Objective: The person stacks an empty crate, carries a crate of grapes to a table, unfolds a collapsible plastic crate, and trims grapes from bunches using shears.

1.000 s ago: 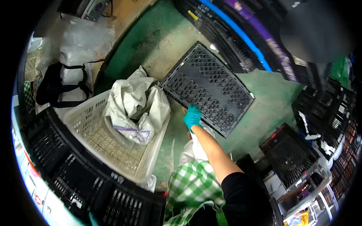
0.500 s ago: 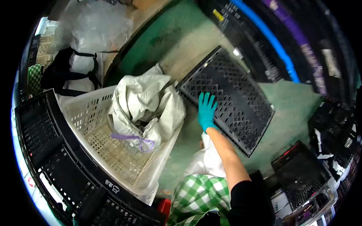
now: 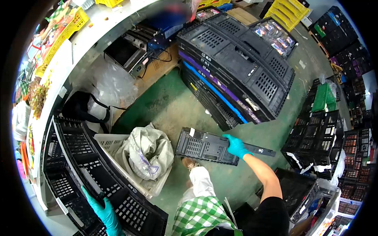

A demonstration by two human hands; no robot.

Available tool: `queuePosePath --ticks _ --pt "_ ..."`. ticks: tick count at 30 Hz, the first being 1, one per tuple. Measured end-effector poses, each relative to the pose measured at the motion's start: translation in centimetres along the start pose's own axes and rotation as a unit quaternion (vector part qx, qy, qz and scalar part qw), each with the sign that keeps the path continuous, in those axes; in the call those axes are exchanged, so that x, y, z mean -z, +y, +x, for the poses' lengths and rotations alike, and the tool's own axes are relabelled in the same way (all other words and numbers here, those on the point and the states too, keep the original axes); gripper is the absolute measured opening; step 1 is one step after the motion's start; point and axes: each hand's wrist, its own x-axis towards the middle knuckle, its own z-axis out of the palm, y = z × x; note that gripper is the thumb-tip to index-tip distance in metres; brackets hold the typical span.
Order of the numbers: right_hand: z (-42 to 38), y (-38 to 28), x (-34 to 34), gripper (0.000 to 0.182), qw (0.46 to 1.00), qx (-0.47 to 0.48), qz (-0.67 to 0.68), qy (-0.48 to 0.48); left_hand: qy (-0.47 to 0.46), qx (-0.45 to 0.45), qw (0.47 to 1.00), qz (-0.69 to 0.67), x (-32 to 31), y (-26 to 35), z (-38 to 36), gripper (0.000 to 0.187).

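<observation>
My right hand [image 3: 236, 147], in a teal glove, is closed on the upper edge of a folded black plastic crate [image 3: 204, 146]. The crate is tilted up in front of my legs, and a narrow black strip of it shows beyond the hand on the right. At lower left, my left hand [image 3: 103, 212], also gloved in teal, lies with fingers stretched along the rim of an open black crate [image 3: 130, 208]. Between the two stands a white plastic basket [image 3: 157, 188] with a crumpled pale woven sack [image 3: 147, 147] and a purple tie inside.
A tall stack of folded crates [image 3: 236, 55] stands ahead on the green floor. More black crates [image 3: 315, 137] are stacked at right. A white worktable [image 3: 90, 29] curves along the left, with clear plastic bags [image 3: 114, 84] and a black bag [image 3: 80, 108] beneath.
The folded crate lay flat under my spread right hand; now that hand grips its edge and it is tilted up. My left hand has come into view on the black crate. The view has shifted.
</observation>
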Motion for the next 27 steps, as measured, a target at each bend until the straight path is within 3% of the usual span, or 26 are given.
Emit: queuePosePath --ticks 4,8,10,11,12,13,14,15,16,17,18,19,20,22,24,25,26,27 --pt "-5.6 -1.7 7.0 0.049 0.993 0.068 0.042 0.088 -0.002 -0.002 1.0 -0.021 0.0 1.6 0.0 0.075" --pt "-12.7 -9.4 18.7 0.046 0.988 0.05 0.075 0.128 0.013 -0.048 0.999 0.001 0.4 1.1 0.0 0.071" --pt "-15.9 -13.3 25.5 0.042 0.971 0.085 0.07 0.212 0.023 -0.072 0.992 0.104 0.7 0.9 0.1 0.074" --pt "-17.3 -15.4 29.7 0.046 0.978 0.034 0.069 0.192 0.014 -0.048 0.977 0.208 1.5 3.9 0.3 0.075" --pt "-17.8 -15.4 32.5 0.052 0.975 0.026 0.052 0.215 0.037 -0.13 0.922 0.364 1.6 6.1 -0.5 0.073" --pt "-18.6 -16.4 35.9 0.057 0.973 0.014 0.067 0.219 0.03 -0.223 0.904 0.363 0.4 5.7 -0.7 0.072" --pt "-18.4 -16.2 38.8 0.059 0.968 0.028 0.044 0.244 -0.013 -0.262 0.931 0.255 -0.5 7.5 -2.0 0.073" --pt "-18.7 -17.1 42.0 0.062 0.963 0.038 0.069 0.259 -0.117 -0.226 0.962 0.099 -1.2 9.6 -3.7 0.076" --pt "-18.7 -18.6 45.3 0.067 0.966 -0.009 0.097 0.24 -0.127 -0.197 0.971 -0.036 -2.6 11.8 -5.8 0.077" --pt "-19.6 -21.2 48.0 0.061 0.958 0.006 0.175 0.225 -0.274 -0.052 0.933 -0.226 -6.5 9.9 -6.9 0.079" --pt "-18.8 -20.9 50.6 0.06 0.962 0.005 0.18 0.205 -0.384 0.157 0.832 -0.367 -6.9 12.5 -7.9 0.078" --pt "-17.7 -20.4 52.4 0.06 0.956 0.002 0.158 0.247 -0.43 0.246 0.779 -0.384 -6.3 15.2 -8.9 0.071" --pt "-17.9 -22.4 54.4 0.063 0.966 -0.009 0.173 0.192 -0.426 0.235 0.737 -0.469 -7.9 16.0 -9.9 0.062" --pt "-16.5 -23.6 56.7 0.067 0.976 -0.007 0.142 0.164 -0.358 0.124 0.713 -0.591 -10.3 18.8 -10.3 0.046" --pt "-10.6 -21.2 59.2 0.062 0.974 0.069 0.102 0.189 -0.38 0.116 0.723 -0.566 -8.7 25.3 -9.1 0.037" --pt "-7.1 -20.0 60.2 0.046 0.963 0.111 0.131 0.206 -0.386 0.111 0.713 -0.574 -8.7 28.7 -8.7 0.033" --pt "-4.2 -20.0 62.5 0.028 0.986 0.106 0.068 0.114 -0.385 0.098 0.716 -0.574 -9.7 31.7 -8.1 0.038" --pt "-1.0 -19.0 62.5 0.018 0.974 0.141 0.147 0.099 -0.375 0.058 0.747 -0.546 -12.0 33.9 -7.3 0.04"
